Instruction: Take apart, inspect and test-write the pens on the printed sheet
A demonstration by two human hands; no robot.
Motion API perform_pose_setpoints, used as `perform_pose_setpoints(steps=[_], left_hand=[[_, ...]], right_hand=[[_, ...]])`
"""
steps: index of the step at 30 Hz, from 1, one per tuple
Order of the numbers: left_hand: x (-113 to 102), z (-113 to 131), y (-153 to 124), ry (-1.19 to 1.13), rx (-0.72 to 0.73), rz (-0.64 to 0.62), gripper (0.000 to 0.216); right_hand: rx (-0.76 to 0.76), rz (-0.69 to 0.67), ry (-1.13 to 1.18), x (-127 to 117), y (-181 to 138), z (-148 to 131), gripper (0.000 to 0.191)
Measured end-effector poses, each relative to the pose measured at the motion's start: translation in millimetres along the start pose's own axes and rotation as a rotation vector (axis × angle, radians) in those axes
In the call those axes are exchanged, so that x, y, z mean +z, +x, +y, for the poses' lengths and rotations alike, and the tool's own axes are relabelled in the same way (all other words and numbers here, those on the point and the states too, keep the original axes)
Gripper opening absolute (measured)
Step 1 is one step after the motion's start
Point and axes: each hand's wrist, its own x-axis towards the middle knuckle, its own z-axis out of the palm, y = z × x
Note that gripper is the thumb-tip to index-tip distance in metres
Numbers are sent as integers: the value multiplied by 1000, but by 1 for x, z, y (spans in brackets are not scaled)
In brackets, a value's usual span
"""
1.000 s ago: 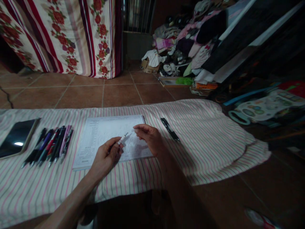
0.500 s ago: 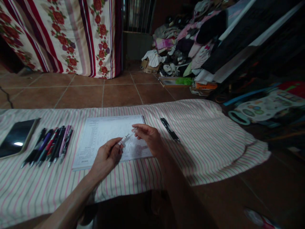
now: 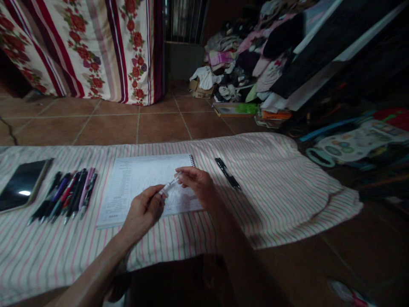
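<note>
Over the spiral notebook (image 3: 119, 187), my left hand (image 3: 145, 209) pinches the lower end of a slim white pen (image 3: 168, 185). The fingertips of my right hand (image 3: 198, 184) are closed around the pen's upper end, so it slants up to the right between both hands. Its two ends are partly hidden by fingers. Printed lines and a table of text cover the notebook page, and its coil is at the top right. To the right of the notebook, a black pen (image 3: 227, 172) rests on the striped cloth (image 3: 281, 183).
Several pens (image 3: 70, 196) lie side by side left of the notebook. Beyond them is a dark-screened phone or tablet (image 3: 22, 185). A floral curtain (image 3: 105, 51) hangs past the tiled floor (image 3: 159, 125). Piled clothes (image 3: 243, 59) and a colourful plastic toy (image 3: 348, 143) are at the right.
My right fingertips have shifted slightly left along the white pen, closer to my left hand. My left hand stays nearly still, and the notebook and other pens have not moved.
</note>
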Motion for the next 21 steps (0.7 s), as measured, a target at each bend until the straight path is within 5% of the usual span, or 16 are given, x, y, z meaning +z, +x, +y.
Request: perform_pose_setpoints(steps=[21], left_hand=[[0, -1, 0, 6, -3, -5, 36]], right_hand=[[-3, -63, -63, 3, -1, 1, 22]])
